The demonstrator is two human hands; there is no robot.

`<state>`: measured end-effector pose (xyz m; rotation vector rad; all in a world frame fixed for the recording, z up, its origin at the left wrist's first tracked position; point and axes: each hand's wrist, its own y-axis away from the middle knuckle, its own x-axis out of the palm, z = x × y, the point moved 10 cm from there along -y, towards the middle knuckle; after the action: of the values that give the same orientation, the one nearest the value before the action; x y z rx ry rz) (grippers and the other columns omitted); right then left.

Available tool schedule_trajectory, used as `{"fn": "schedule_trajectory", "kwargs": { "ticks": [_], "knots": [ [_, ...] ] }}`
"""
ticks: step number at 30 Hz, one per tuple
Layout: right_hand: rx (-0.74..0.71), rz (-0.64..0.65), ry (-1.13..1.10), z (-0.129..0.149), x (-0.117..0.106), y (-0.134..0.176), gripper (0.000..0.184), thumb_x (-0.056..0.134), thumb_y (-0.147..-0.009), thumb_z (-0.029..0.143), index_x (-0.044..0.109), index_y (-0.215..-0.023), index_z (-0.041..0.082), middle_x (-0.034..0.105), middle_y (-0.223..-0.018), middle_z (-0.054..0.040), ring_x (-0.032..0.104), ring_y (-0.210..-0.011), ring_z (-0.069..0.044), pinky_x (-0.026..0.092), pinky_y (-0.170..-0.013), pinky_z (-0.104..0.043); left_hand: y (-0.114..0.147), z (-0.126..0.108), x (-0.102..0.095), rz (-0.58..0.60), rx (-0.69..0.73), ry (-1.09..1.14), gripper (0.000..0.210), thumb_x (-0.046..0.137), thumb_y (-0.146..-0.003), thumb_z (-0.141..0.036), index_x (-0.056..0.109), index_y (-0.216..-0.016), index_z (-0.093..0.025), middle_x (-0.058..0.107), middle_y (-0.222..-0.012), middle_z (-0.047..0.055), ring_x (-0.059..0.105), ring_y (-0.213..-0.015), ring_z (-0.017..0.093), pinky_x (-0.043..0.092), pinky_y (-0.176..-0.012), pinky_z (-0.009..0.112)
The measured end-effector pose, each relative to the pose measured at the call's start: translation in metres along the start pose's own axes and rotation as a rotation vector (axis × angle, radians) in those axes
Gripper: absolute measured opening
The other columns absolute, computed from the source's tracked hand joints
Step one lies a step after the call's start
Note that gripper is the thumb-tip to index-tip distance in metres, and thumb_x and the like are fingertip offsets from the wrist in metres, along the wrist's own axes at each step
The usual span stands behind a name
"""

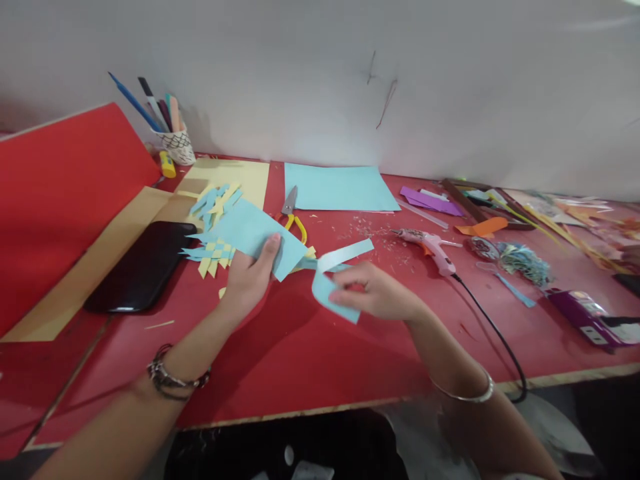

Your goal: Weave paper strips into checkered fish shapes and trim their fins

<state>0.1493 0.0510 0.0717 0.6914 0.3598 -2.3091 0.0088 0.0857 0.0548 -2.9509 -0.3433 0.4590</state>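
Note:
A light blue paper sheet (255, 230) is pinched in my left hand (253, 280), the thumb lying on top of it. My right hand (373, 290) grips a curled light blue paper strip (330, 297) between thumb and fingers; the strip loops over itself and is slightly blurred. Left of and partly beneath the sheet lie woven blue and yellow paper pieces (213, 257) with pointed ends. Just beyond the sheet, scissors (300, 228) with yellow handles rest on the red table (290, 367). More blue and yellow paper shows between my hands, partly covered.
A black phone-like slab (143, 267) lies at left, near a red board (65, 200) and a pen cup (179, 145). Blue card (340, 188) lies by the wall. On the right are a pink glue gun (430, 248) with its cord, a tinsel-like bundle (525, 263) and a purple power strip (583, 317).

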Motion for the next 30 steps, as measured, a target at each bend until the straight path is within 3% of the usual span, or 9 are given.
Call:
{"fn": "schedule_trajectory", "kwargs": {
  "ticks": [3,6,10,14,18,24,26,30],
  "knots": [
    [-0.005,0.404,0.018,0.007,0.042,0.016,0.032,0.048,-0.081,0.027,0.036,-0.053,0.016,0.031,-0.052,0.0063,0.031,-0.048,-0.004,0.027,-0.048,-0.018,0.002,-0.002,0.005,0.057,-0.003,0.080,0.029,0.045,-0.072,-0.046,0.044,-0.056,-0.023,0.053,-0.053,-0.001,0.056,-0.058,0.016,0.047,-0.052,0.025],
    [0.119,0.467,0.104,-0.007,0.050,0.026,0.027,0.049,-0.080,0.028,0.045,-0.057,0.015,0.042,-0.052,0.0055,0.038,-0.049,-0.004,0.029,-0.049,-0.017,0.014,-0.007,0.034,0.342,0.000,0.126,0.025,0.048,-0.070,-0.044,0.050,-0.062,-0.021,0.062,-0.064,0.001,0.060,-0.067,0.018,0.050,-0.060,0.027],
    [0.275,0.212,0.189,-0.025,0.017,0.030,0.026,0.054,-0.074,0.040,0.056,-0.078,0.015,0.056,-0.066,0.0001,0.048,-0.058,-0.009,0.036,-0.053,-0.021,0.042,-0.016,0.068,0.711,0.080,0.078,0.021,0.050,-0.070,-0.039,0.054,-0.072,-0.018,0.065,-0.071,0.002,0.060,-0.066,0.017,0.050,-0.061,0.029],
    [0.221,-0.022,0.021,-0.025,-0.011,0.026,0.034,0.041,-0.080,0.044,0.053,-0.093,0.015,0.056,-0.081,-0.0037,0.050,-0.069,-0.012,0.039,-0.062,-0.025,0.064,-0.024,0.084,0.941,0.223,-0.029,0.024,0.048,-0.071,-0.033,0.055,-0.087,-0.017,0.065,-0.088,0.003,0.060,-0.082,0.018,0.048,-0.072,0.030],
    [0.257,-0.166,-0.133,-0.032,-0.019,0.015,0.027,0.043,-0.079,0.041,0.051,-0.074,0.016,0.050,-0.069,0.0007,0.046,-0.062,-0.010,0.038,-0.058,-0.023,0.074,-0.029,0.090,0.997,0.362,-0.152,0.034,0.052,-0.070,-0.028,0.052,-0.103,-0.018,0.060,-0.107,0.005,0.056,-0.094,0.020,0.045,-0.081,0.032],
    [0.261,-0.360,-0.274,-0.025,-0.043,-0.003,0.019,0.054,-0.070,0.029,0.045,-0.058,0.017,0.040,-0.049,0.0076,0.037,-0.045,-0.005,0.031,-0.048,-0.020,0.086,-0.033,0.099,1.022,0.636,-0.400,0.020,0.054,-0.070,-0.030,0.057,-0.085,-0.017,0.061,-0.096,0.007,0.056,-0.088,0.024,0.044,-0.076,0.034],
    [0.264,-0.501,-0.324,-0.026,-0.063,-0.006,0.016,0.053,-0.070,0.028,0.045,-0.060,0.017,0.039,-0.044,0.0090,0.035,-0.040,-0.004,0.029,-0.045,-0.020,0.087,-0.033,0.101,1.015,0.680,-0.446,0.030,0.057,-0.068,-0.030,0.056,-0.096,-0.017,0.060,-0.102,0.007,0.054,-0.093,0.024,0.043,-0.079,0.035],
    [0.194,-0.850,-0.429,-0.031,-0.107,-0.008,0.006,0.050,-0.070,0.022,0.046,-0.071,0.017,0.045,-0.049,0.0078,0.043,-0.043,-0.005,0.034,-0.047,-0.020,0.090,-0.034,0.102,0.990,0.761,-0.489,0.040,0.053,-0.070,-0.020,0.051,-0.110,-0.020,0.057,-0.110,0.005,0.051,-0.101,0.021,0.038,-0.088,0.036]
  ]
}}
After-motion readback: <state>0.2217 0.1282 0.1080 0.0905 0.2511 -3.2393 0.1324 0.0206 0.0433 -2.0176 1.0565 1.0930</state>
